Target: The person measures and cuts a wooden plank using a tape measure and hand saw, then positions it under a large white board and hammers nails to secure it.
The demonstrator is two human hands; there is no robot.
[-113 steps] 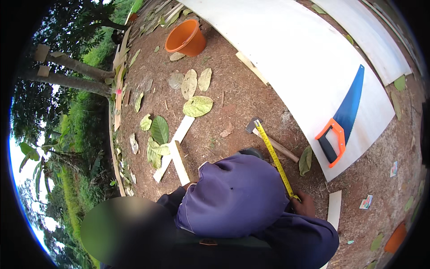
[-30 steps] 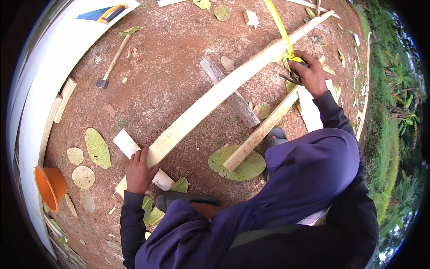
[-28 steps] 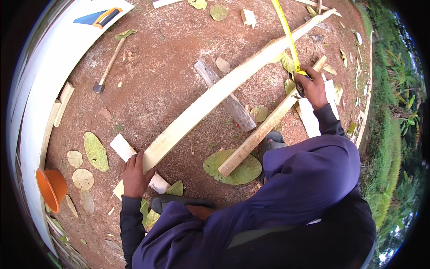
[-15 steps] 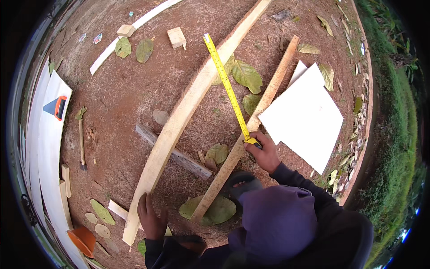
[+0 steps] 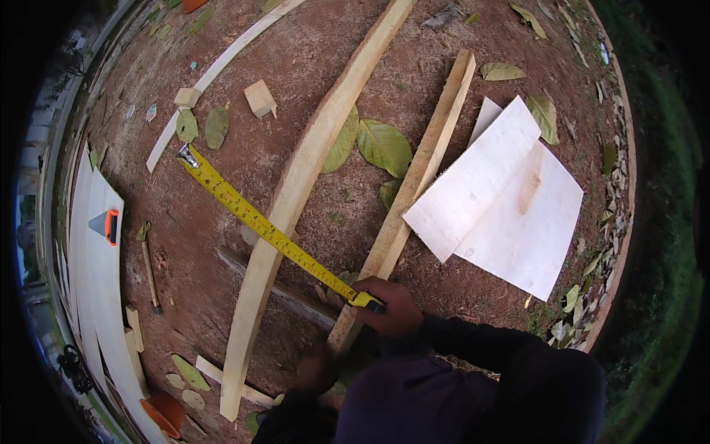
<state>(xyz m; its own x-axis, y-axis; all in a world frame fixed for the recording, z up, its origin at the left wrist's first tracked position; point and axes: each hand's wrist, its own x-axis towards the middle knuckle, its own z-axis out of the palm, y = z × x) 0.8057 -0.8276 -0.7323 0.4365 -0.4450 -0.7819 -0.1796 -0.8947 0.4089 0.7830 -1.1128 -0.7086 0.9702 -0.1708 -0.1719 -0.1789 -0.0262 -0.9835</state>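
Closed around a yellow tape measure [image 5: 367,301] is my right hand [image 5: 397,309], beside the shorter timber [image 5: 403,218]. The drawn-out blade [image 5: 270,231] slants up and left, passing over the long timber [image 5: 277,229], and its metal tip hangs beyond that timber's left side. My left hand [image 5: 318,368] is low, between the lower ends of the two timbers. It is dark and blurred, so its fingers cannot be made out. A grey wood piece [image 5: 299,302] lies crosswise beneath the long timber.
White boards [image 5: 529,203] lie at the right among dry leaves. Along the left, a handsaw [image 5: 105,226] rests on long pale boards [image 5: 96,288], near a hammer [image 5: 150,277] and an orange pot [image 5: 163,413]. Wood blocks [image 5: 260,98] sit farther off.
My right hand has moved down and left with the tape measure; the blade has swung left, its tip now past the long timber. My left hand has left that timber's near end and moved right.
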